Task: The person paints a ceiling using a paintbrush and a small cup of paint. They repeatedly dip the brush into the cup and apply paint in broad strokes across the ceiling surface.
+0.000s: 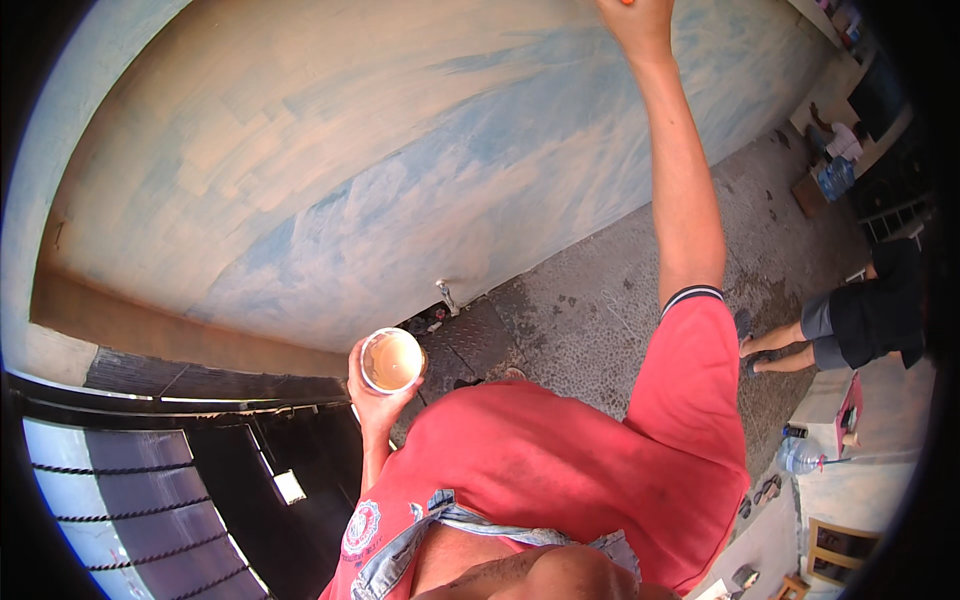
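My left hand (372, 405) is wrapped round a white-rimmed cup (392, 361), held upright in front of my chest. Cream-coloured liquid that looks like paint fills part of it. High up, my right hand (640, 22) reaches to the wall (420, 170) and is cut off by the upper edge of the picture. A small orange bit of something shows at that hand, but its fingers and the rest of the thing are out of sight. Broad streaks of peach and pale blue cover the wall.
A metal tap (446, 296) juts from the wall's foot. A dark barred gate (290, 500) stands at the left. On the right, a person in dark clothes (870, 320) stands on the rough paving (600, 280); another person (843, 143) is farther back. A clear plastic bottle (798, 456) lies nearby.
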Action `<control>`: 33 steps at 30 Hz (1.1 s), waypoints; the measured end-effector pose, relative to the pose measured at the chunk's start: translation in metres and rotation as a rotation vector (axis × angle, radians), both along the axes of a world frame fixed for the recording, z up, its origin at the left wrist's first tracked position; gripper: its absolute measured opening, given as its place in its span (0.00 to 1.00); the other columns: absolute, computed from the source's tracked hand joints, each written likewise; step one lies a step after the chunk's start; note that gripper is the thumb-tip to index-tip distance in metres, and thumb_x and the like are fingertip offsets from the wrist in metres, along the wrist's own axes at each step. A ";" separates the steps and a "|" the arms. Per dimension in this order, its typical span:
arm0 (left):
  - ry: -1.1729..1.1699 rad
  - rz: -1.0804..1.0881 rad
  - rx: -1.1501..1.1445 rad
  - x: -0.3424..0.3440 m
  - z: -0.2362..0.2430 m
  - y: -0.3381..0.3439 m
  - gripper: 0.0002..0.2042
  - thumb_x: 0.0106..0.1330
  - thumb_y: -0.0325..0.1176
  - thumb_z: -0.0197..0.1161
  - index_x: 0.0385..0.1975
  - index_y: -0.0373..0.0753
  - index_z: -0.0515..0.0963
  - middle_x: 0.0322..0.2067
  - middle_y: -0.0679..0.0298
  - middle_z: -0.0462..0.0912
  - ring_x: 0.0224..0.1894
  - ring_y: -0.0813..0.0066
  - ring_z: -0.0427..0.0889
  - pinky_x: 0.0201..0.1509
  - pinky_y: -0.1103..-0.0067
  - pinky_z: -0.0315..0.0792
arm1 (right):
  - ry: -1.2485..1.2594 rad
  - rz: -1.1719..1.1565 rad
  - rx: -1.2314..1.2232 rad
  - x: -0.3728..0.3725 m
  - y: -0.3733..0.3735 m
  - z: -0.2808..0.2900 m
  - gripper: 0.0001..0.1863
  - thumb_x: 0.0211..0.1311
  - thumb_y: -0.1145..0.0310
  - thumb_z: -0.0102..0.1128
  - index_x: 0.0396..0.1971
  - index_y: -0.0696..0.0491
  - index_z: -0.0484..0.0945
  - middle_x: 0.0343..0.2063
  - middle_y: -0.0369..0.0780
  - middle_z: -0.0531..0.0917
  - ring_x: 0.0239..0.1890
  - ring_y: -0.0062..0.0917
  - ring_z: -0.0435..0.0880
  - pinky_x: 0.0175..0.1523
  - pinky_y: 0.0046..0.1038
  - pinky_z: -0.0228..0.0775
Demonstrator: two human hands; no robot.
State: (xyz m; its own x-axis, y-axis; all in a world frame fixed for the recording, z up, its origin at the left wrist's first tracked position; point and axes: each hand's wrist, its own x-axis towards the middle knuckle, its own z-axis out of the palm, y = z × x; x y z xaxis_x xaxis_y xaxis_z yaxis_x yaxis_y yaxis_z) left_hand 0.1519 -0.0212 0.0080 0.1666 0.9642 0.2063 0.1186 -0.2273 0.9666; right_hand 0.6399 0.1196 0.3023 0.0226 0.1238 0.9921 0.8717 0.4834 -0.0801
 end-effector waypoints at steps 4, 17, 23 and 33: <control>0.009 0.003 -0.010 -0.001 -0.002 -0.002 0.46 0.38 0.29 0.86 0.63 0.34 0.68 0.53 0.57 0.82 0.57 0.65 0.82 0.65 0.69 0.74 | 0.148 -0.062 0.074 0.003 -0.002 -0.007 0.08 0.60 0.78 0.65 0.39 0.60 0.87 0.42 0.47 0.89 0.47 0.33 0.88 0.53 0.28 0.77; 0.034 0.019 0.000 0.003 -0.004 -0.002 0.47 0.38 0.31 0.87 0.63 0.36 0.68 0.54 0.57 0.83 0.58 0.65 0.82 0.64 0.69 0.75 | -0.265 0.258 0.000 -0.094 0.001 0.015 0.11 0.55 0.79 0.68 0.40 0.57 0.87 0.43 0.47 0.87 0.44 0.37 0.88 0.49 0.30 0.80; 0.003 0.053 -0.011 0.003 -0.003 -0.007 0.46 0.37 0.30 0.87 0.62 0.35 0.69 0.54 0.57 0.83 0.58 0.65 0.82 0.64 0.69 0.75 | -0.379 0.271 0.049 -0.127 0.007 0.022 0.11 0.56 0.78 0.67 0.41 0.56 0.86 0.43 0.46 0.86 0.44 0.39 0.87 0.47 0.33 0.81; -0.088 0.043 -0.038 0.006 -0.004 -0.006 0.47 0.40 0.30 0.86 0.64 0.34 0.67 0.56 0.57 0.80 0.60 0.65 0.79 0.67 0.68 0.72 | -0.447 0.083 0.152 -0.136 0.053 0.026 0.09 0.52 0.76 0.66 0.34 0.49 0.86 0.45 0.32 0.88 0.44 0.30 0.87 0.47 0.28 0.83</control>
